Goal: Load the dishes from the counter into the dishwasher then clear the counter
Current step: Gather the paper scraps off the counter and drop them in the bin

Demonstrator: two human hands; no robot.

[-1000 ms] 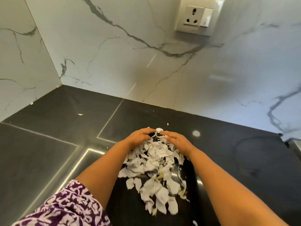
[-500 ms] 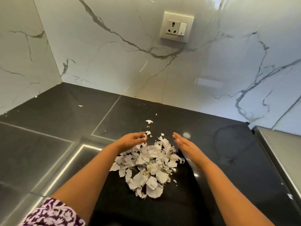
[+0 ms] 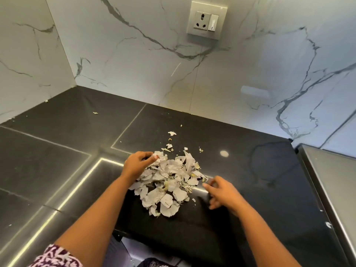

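A heap of torn whitish scraps [image 3: 169,182] lies on the black counter [image 3: 260,189], close to its front edge. My left hand [image 3: 137,164] rests on the heap's far left side, its bent fingers lying over the outer pieces. My right hand [image 3: 221,193] is blurred and sits just right of the heap, fingers spread, fingertips near the closest scraps and holding nothing. No dishes are in view.
A few loose scraps [image 3: 172,133] lie beyond the heap, and one [image 3: 95,112] lies far left. Marble walls meet in a corner at the back left, with a socket [image 3: 207,21] above. A steel surface [image 3: 331,189] borders the counter on the right.
My hands, which met at the heap's far side, have parted. The right one has drawn back toward me beside the heap and the left stays on its left side. The heap has shifted nearer.
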